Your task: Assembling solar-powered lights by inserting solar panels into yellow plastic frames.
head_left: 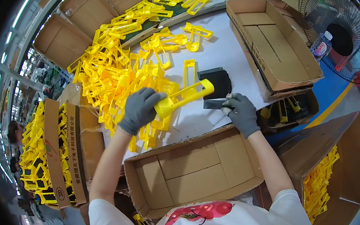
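My left hand (pixel 141 109), in a grey glove, is closed around the wide end of a yellow plastic frame (pixel 190 97) with a long slot, which points up to the right over the table. Also gloved in grey, my right hand (pixel 241 113) pinches a small dark flat strip (pixel 214 104) between thumb and fingers. Just beyond that strip lies a stack of black pieces (pixel 217 82) on the white tabletop (pixel 240 72). A large heap of similar yellow frames (pixel 118 80) spreads to the left of my left hand. One loose frame (pixel 189 73) rests near the black stack.
A shallow cardboard box (pixel 197 162) stands between me and the table, with another cardboard tray (pixel 277 44) at the far right. Boxes of yellow pieces flank me at left (pixel 37 151) and right (pixel 318 186). A floor fan (pixel 341 39) and a bottle (pixel 321 46) are at back right.
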{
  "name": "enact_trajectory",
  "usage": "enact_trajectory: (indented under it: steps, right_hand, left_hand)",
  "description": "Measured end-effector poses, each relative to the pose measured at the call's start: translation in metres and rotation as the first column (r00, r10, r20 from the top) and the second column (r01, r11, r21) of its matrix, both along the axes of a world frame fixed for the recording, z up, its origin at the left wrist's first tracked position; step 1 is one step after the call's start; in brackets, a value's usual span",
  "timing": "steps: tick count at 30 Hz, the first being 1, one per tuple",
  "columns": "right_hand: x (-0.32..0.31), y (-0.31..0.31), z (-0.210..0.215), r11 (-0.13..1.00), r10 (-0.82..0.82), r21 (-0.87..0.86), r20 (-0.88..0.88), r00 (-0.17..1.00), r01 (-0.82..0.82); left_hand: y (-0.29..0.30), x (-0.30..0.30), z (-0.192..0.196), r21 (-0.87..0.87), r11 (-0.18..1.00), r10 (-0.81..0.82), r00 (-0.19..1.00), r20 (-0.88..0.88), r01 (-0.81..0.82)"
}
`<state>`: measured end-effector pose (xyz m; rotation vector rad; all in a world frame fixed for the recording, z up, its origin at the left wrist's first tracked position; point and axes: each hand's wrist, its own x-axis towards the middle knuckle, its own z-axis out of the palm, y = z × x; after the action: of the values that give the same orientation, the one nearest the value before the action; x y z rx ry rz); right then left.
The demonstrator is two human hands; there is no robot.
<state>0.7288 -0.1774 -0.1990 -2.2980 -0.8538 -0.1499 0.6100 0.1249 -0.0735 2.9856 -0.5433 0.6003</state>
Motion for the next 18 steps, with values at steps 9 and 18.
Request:
enact_trajectory:
  steps: [9,18]
  right_hand:
    - [-0.023,0.011,0.008,0.787,0.221,0.583,-0.571,0.79,0.201]
    - [-0.062,-0.012,0.079,0.796,0.336,0.566,-0.707,0.622,0.214]
  left_hand:
    - [-0.07,-0.096,-0.018,-0.913,-0.095,0.268,0.873,-0.407,-0.396]
    - [-0.092,-0.135,-0.033,-0.657,-0.656,-0.026,0.88,-0.473,-0.372]
